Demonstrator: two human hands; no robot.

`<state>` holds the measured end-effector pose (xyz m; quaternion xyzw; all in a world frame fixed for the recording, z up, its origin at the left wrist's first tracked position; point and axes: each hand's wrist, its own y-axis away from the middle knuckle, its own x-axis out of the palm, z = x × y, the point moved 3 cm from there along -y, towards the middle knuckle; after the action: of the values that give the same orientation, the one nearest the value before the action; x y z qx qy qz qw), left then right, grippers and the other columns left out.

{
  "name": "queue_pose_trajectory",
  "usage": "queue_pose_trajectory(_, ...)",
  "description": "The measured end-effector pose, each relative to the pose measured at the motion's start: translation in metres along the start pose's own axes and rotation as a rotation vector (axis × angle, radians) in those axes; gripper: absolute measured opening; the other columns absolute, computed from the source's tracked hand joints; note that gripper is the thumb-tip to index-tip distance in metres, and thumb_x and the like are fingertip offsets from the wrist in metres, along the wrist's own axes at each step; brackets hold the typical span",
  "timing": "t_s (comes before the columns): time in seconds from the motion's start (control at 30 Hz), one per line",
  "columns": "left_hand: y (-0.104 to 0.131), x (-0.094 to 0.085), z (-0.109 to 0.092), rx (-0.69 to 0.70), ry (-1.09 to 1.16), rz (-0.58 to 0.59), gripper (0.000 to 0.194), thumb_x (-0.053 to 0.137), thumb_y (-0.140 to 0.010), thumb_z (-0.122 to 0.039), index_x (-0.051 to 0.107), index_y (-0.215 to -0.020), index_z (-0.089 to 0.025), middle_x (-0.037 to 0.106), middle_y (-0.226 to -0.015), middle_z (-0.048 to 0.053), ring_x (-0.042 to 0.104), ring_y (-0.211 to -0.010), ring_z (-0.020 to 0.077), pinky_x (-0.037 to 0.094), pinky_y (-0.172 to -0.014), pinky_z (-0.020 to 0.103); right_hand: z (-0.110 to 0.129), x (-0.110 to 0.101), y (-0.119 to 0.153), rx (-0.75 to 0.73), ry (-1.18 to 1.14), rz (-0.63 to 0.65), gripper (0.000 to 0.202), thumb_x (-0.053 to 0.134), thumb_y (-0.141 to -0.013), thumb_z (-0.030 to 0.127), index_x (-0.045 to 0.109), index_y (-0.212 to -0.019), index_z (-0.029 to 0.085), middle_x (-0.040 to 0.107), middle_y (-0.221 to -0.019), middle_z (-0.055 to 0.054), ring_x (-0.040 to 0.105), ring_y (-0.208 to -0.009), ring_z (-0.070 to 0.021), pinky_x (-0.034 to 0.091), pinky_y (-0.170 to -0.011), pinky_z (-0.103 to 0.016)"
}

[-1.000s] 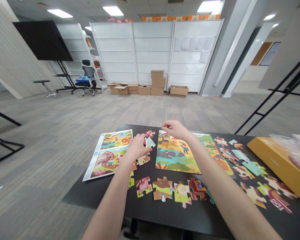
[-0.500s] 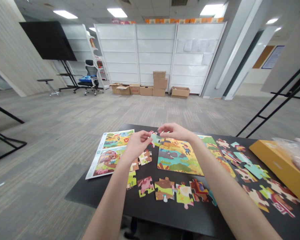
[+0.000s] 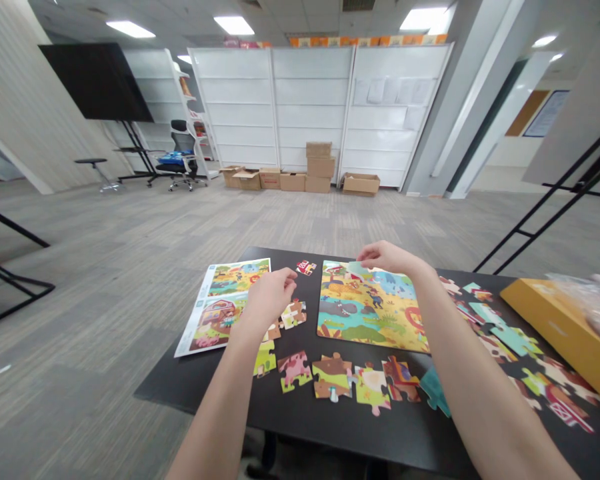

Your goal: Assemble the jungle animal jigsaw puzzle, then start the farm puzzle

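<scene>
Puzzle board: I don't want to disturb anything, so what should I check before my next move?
1. Board lying flat on the table: ok.
2. Right hand by the pale green piece at the board's far edge: ok.
3. Firm hold on that piece: cannot tell.
4. Board's right side in view: not ok, the right forearm covers it.
5. Picture sheet unobstructed: not ok, the left arm overlaps it.

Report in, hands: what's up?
Left hand by picture sheet, no piece visible. Right hand at pale puzzle piece, picture board's far edge. Right forearm hides board's right end.
</scene>
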<state>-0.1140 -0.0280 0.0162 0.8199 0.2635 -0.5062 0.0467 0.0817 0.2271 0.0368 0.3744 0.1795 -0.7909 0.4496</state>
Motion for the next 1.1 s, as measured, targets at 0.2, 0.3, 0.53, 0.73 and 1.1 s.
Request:
queue_pose_trajectory(0.2,0.001,-0.006,0.009,-0.014,-0.031,0.012,0.021,0.058,-0.09,-0.025,0.071,-0.107,-0.023,0.079,-0.103,0.003,0.073,-0.1,0.0219,0.055,-0.087,0.032,-0.051,0.001,-0.004,0.114,-0.031,-0.135,0.025,0.07,-0.077,0.028,0.075,-0.096,0.013,0.079,-0.09,-0.01,0.072,-0.082,-0.0217,0.056,-0.073,-0.028)
queue_pose_trajectory(0.3,0.0,-0.008,0.004,-0.028,-0.03,-0.006,0.021,0.058,-0.09,-0.026,0.071,-0.106,-0.024,0.079,-0.103,0.002,0.073,-0.098,0.0221,0.054,-0.088,0.032,-0.06,0.009,-0.009,0.132,0.037,-0.197,0.021,0.068,-0.078,0.024,0.076,-0.094,0.013,0.079,-0.091,-0.011,0.073,-0.086,-0.0222,0.057,-0.081,-0.03)
queue_pose_trajectory(0.53,0.001,-0.009,-0.004,-0.027,-0.047,0.008,0.021,0.059,-0.09,-0.029,0.072,-0.107,-0.024,0.078,-0.107,0.003,0.072,-0.101,0.0229,0.054,-0.088,0.032,-0.056,0.011,-0.008,0.084,0.176,-0.163,0.036,0.078,-0.072,0.038,0.078,-0.101,0.018,0.078,-0.102,-0.01,0.07,-0.1,-0.0264,0.055,-0.084,-0.032)
queue_pose_trajectory(0.73,0.004,-0.023,0.006,-0.083,-0.198,0.011,0.023,0.056,-0.092,-0.029,0.072,-0.107,-0.025,0.078,-0.111,0.004,0.07,-0.106,0.025,0.053,-0.089,0.034,-0.056,0.014,-0.008,0.104,0.185,-0.125,0.039,0.08,-0.067,0.036,0.079,-0.101,0.017,0.077,-0.095,-0.007,0.07,-0.09,-0.0234,0.054,-0.076,-0.028)
queue_pose_trajectory(1.1,0.006,-0.031,0.035,-0.234,-0.31,-0.006,0.026,0.053,-0.092,-0.032,0.073,-0.106,-0.025,0.078,-0.107,0.008,0.071,-0.102,0.0284,0.053,-0.087,0.037,-0.065,0.011,-0.011,0.09,0.273,-0.167,0.031,0.078,-0.069,0.034,0.08,-0.096,0.019,0.078,-0.093,-0.006,0.07,-0.087,-0.0227,0.054,-0.076,-0.029)
